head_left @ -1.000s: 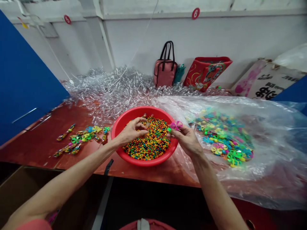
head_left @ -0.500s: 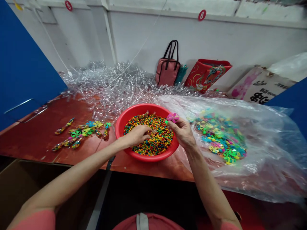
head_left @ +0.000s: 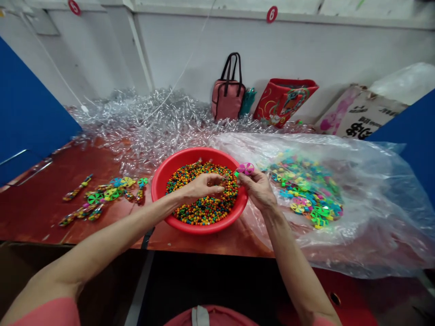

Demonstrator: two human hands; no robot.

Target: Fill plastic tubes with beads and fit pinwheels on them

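Note:
A red plastic bowl (head_left: 158,181) full of small multicoloured candy balls (head_left: 204,209) stands in front of me. Over the candy, my left hand (head_left: 204,186) is closed with thumb and fingers around a small clear plastic tube (head_left: 224,178), mostly hidden by the fingers. At the bowl's right rim my right hand (head_left: 258,189) pinches a toy pinwheel cap (head_left: 246,169), with a pink wheel and a green base. The tube's end and the green base are close together; whether they touch I cannot tell.
Filled candy tubes with pinwheel tops (head_left: 102,195) lie on the table at left. A heap of empty clear tubes (head_left: 149,117) spreads along the back. Loose pinwheel caps (head_left: 306,190) lie on a plastic sheet (head_left: 367,226) at right. Bags (head_left: 228,99) stand against the wall.
My left hand has lifted slightly from the candy and moved right within the view, closer to the pinwheel cap. The right hand still holds the cap. The whole view has shifted a little.

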